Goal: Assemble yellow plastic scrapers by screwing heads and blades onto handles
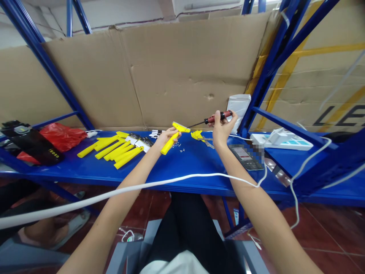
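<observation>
My left hand (pixel 167 137) is closed around a yellow T-shaped scraper (pixel 169 145), its handle angled down to the left. In my right hand (pixel 224 129) is a screwdriver (pixel 211 119) with a red and black handle. Its thin shaft points left, and the tip is at or very close to the right end of the scraper's head; contact cannot be made out. Tiny screws (pixel 179 146) lie scattered on the blue shelf (pixel 188 163) under the scraper. Small yellow pieces (pixel 197 134) and flat metal blades (pixel 209 144) rest between my hands.
Several yellow scrapers (pixel 114 148) with labelled heads lie at left, near a black bottle (pixel 31 142) and red plastic bag (pixel 61 136). At right are a phone (pixel 246 156) and white power strip (pixel 282 140). A white cable (pixel 182 177) crosses in front; cardboard (pixel 176 76) stands behind.
</observation>
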A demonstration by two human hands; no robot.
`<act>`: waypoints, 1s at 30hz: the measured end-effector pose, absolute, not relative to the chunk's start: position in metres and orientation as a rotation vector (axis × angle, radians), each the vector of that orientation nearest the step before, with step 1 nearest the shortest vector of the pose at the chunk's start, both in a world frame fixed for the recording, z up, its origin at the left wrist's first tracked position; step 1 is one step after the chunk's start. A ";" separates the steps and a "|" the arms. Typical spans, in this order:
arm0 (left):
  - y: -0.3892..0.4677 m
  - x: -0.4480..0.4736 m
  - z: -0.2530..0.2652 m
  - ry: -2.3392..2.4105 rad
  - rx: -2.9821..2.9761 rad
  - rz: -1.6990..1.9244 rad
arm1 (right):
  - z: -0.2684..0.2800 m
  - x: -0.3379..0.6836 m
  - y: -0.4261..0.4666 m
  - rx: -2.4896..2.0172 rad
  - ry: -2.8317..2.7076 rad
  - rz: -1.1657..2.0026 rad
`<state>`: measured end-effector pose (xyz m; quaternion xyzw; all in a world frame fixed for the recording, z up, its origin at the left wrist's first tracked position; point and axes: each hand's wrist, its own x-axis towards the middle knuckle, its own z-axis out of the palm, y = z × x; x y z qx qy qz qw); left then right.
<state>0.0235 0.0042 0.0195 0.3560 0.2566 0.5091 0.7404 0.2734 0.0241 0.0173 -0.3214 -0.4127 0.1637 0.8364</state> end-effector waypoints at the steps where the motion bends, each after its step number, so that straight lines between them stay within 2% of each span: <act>1: 0.004 0.024 0.019 0.568 0.782 1.116 | 0.017 0.272 0.023 -0.673 -0.892 0.345; 30: 0.004 0.024 0.017 0.574 0.833 1.073 | 0.016 0.265 0.012 -0.651 -1.059 0.263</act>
